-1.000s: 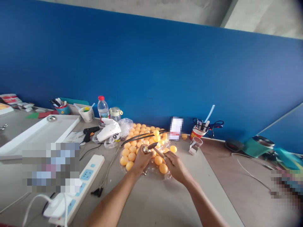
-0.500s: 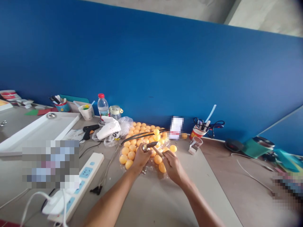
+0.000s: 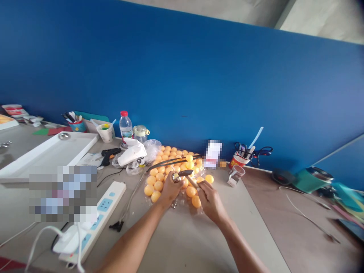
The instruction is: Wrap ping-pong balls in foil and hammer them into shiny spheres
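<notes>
My left hand (image 3: 170,189) is closed around a small shiny metal piece (image 3: 176,178) held just above a heap of orange balls (image 3: 167,167) lying on clear plastic. My right hand (image 3: 209,199) is closed on a thin tool with a wooden handle (image 3: 192,182); its dark tip (image 3: 185,173) meets the metal piece. Both hands hover over the near edge of the heap. Loose orange balls (image 3: 196,201) lie between and below the hands.
A white power strip (image 3: 96,214) with a plug lies left on the grey table (image 3: 182,242). Behind it are a glue gun (image 3: 109,152), a water bottle (image 3: 125,125), a white tray (image 3: 48,153), cups of pens (image 3: 74,124) and a scissors cup (image 3: 239,158). A blue partition (image 3: 182,83) backs the table.
Both hands have stayed together over the balls, holding the same things. The view has drifted slightly, so the table items sit a little higher and further right.
</notes>
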`<move>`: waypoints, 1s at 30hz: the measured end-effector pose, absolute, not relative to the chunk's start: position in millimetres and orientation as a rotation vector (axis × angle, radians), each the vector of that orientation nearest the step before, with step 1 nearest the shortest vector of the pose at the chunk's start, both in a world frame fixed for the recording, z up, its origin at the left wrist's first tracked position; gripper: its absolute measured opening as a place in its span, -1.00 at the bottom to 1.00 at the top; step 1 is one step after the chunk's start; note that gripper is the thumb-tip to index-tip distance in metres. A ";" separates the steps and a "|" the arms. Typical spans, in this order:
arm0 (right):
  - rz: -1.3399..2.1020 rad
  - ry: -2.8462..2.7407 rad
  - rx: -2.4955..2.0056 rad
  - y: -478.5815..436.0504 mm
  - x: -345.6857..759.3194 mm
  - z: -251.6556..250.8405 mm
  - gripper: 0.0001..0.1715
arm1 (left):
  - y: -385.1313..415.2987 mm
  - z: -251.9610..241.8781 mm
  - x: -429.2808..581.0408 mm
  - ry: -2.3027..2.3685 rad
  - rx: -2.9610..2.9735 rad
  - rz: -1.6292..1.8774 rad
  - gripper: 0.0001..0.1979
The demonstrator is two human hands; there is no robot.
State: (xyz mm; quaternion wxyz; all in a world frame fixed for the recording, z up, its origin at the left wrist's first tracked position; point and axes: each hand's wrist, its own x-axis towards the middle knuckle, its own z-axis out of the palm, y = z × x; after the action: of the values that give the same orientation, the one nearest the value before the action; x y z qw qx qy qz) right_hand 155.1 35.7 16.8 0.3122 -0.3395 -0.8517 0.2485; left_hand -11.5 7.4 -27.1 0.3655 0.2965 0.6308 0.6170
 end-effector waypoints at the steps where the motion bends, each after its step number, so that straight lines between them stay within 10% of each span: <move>1: 0.650 -2.242 -0.893 35.6 155.1 17.2 -0.72 | 8.1 -29.9 -11.9 1.602 0.793 1.580 -0.62; 30: 0.635 -2.235 -0.906 35.0 155.3 21.5 -0.73 | 6.3 -28.5 -11.3 1.730 0.937 1.505 -0.63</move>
State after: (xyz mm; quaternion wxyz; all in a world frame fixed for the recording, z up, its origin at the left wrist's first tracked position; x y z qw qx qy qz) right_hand 155.3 35.0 21.5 0.3183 -0.3444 -0.8496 0.2413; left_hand -11.3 6.3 -28.5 0.3262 0.3577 0.6601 0.5744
